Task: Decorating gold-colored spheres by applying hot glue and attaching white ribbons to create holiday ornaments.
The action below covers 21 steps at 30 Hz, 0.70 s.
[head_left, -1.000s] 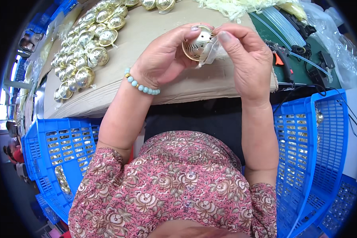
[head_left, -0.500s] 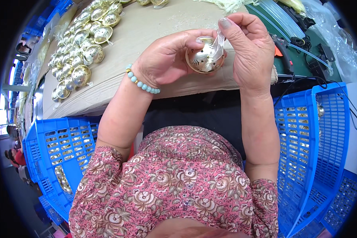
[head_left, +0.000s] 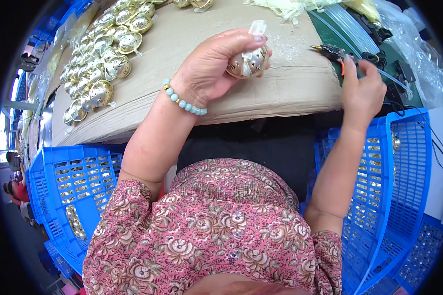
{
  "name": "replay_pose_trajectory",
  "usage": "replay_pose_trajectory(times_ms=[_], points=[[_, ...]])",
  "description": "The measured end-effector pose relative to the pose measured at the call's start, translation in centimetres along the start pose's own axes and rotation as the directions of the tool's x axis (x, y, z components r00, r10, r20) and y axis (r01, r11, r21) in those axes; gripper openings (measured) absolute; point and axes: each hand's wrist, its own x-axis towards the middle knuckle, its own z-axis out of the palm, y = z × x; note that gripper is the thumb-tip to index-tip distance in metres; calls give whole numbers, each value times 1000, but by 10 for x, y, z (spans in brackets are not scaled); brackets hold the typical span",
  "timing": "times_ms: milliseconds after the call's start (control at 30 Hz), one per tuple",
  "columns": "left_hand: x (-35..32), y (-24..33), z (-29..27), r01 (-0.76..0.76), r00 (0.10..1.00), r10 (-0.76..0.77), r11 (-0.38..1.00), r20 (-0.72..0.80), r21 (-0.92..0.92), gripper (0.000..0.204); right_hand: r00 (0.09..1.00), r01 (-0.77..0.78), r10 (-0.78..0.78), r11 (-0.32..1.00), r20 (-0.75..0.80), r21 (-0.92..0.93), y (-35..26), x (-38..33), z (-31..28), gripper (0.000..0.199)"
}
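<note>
Risk of slipping: left hand [head_left: 209, 73] clasps gold pierced ball [head_left: 248, 63] above cardboard-covered bench [head_left: 182, 98], clear strip [head_left: 257, 28] poking up loose. Right hand [head_left: 362, 91] unclenched, reaching for pliers [head_left: 332, 51]; could snag tubing [head_left: 349, 29].

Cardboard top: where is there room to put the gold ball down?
Bare cardboard lies below the left hand holding the ball, toward the front edge, and between the ball pile and that hand. Crowded: the pile at left, and the tools by the right hand.
</note>
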Motion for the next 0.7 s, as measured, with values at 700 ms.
replay_pose_trajectory(times_ms=[700], points=[[28, -14, -5, -235, 929, 112, 915, -352, -329, 20, 794, -558, -199, 135, 574, 819, -34, -41, -25, 32]])
